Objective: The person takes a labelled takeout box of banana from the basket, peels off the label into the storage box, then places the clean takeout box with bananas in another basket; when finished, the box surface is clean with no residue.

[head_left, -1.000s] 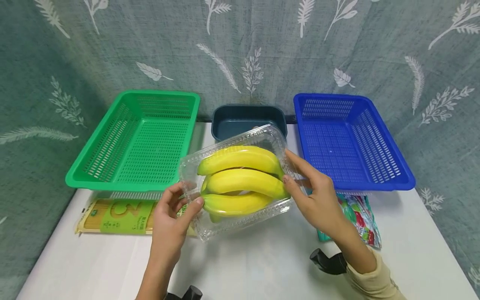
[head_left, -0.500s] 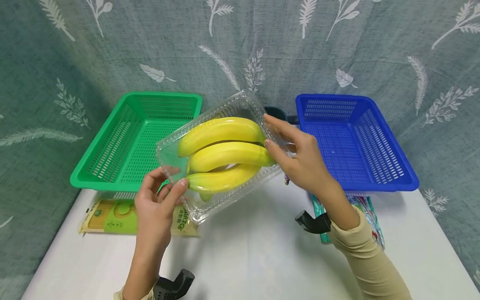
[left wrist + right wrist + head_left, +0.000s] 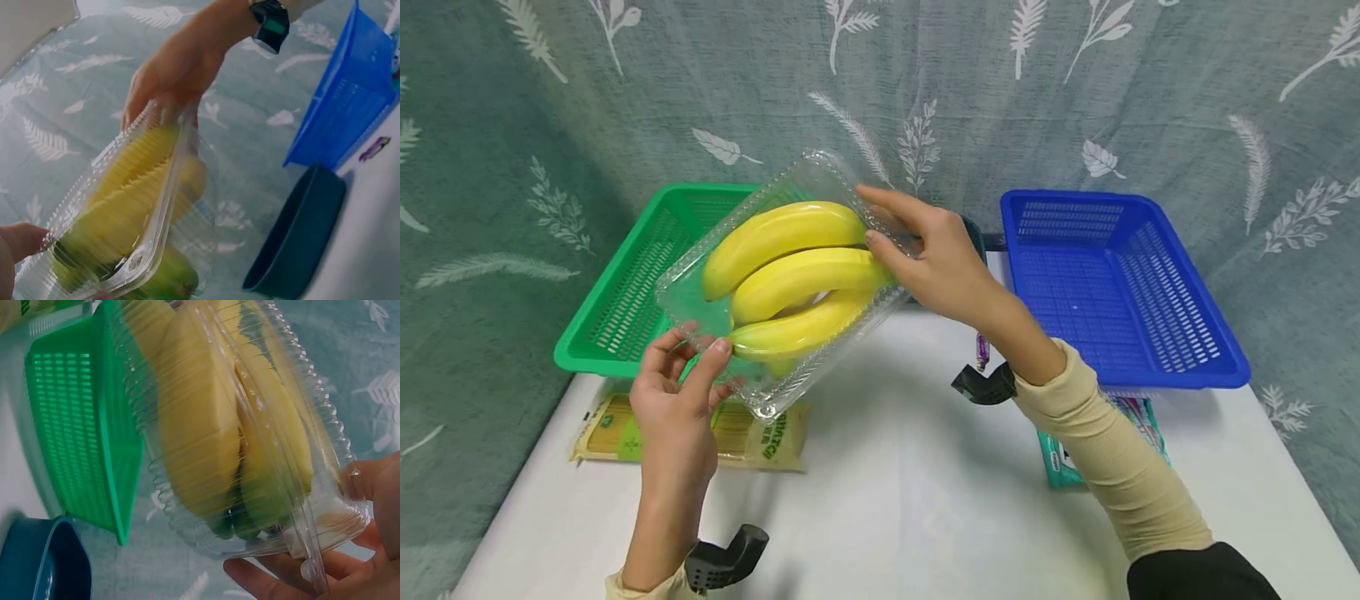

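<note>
A clear plastic clamshell box (image 3: pixel 820 167) holding several yellow bananas (image 3: pixel 808 279) is held up in both hands, slanting with its right end higher in the head view. My left hand (image 3: pixel 673 396) grips its lower left corner, thumb on top and fingers under the edge. On the upper right end, my right hand (image 3: pixel 943 258) pinches the rim between thumb and fingers. The box overlaps the green basket (image 3: pixel 613 333) in the head view, covering much of it. In the right wrist view, the fingers (image 3: pixel 262 581) curl beneath the ridged plastic.
A blue basket (image 3: pixel 1075 292) stands at the back right. The dark teal tub (image 3: pixel 297 237) sits between the baskets, mostly hidden from the head. A pasta packet (image 3: pixel 760 437) lies front left, a teal packet (image 3: pixel 1060 462) front right under the right arm. A purple-wrapped piece (image 3: pixel 982 350) lies near the blue basket.
Both hands have carried the banana box leftward and toward the back, from in front of the dark tub to over the green basket. The box has turned to a steeper slant.
</note>
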The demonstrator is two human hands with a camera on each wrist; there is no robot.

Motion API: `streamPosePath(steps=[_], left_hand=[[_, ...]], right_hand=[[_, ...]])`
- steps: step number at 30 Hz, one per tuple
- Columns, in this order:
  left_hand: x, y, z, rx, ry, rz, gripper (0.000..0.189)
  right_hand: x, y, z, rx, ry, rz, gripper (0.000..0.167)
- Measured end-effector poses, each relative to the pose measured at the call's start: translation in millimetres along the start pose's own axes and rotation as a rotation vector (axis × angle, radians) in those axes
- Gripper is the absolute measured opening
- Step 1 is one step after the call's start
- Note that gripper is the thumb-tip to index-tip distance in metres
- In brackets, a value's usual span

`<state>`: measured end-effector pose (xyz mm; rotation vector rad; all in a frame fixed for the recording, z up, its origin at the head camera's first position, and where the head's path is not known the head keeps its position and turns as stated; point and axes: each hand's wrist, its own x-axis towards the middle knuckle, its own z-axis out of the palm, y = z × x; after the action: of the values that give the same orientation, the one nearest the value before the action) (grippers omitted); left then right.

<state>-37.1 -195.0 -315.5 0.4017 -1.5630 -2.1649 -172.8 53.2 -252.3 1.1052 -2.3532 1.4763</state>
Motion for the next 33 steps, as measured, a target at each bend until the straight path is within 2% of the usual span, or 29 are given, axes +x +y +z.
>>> streamPosePath(steps=[6, 12, 18, 27, 33], left_hand=[[9.5, 10.7, -12.4, -0.027, 0.052, -0.014, 0.034], [20.0, 17.1, -22.9, -0.026, 0.099, -0.009, 0.037], [32.1, 21.6, -34.0, -0.072, 0.164, -0.057, 0.044], [51.0, 18.3, -38.5, -0.101, 0.229, -0.1, 0.049], [62.8, 16.6, -43.1, -0.131, 0.251, -0.1, 0.046]], right_hand=[[26.5, 0.0, 10.3, -0.02, -0.067, -0.006, 0.046], [50.7, -1.2, 23.6, -0.048, -0.119, 0.045, 0.047], [74.1, 0.1, 42.9, -0.074, -0.163, 0.043, 0.044], [104.7, 11.5, 63.8, -0.094, -0.216, 0.116, 0.042], [123.7, 15.8, 79.1, -0.151, -0.292, 0.196, 0.044]])
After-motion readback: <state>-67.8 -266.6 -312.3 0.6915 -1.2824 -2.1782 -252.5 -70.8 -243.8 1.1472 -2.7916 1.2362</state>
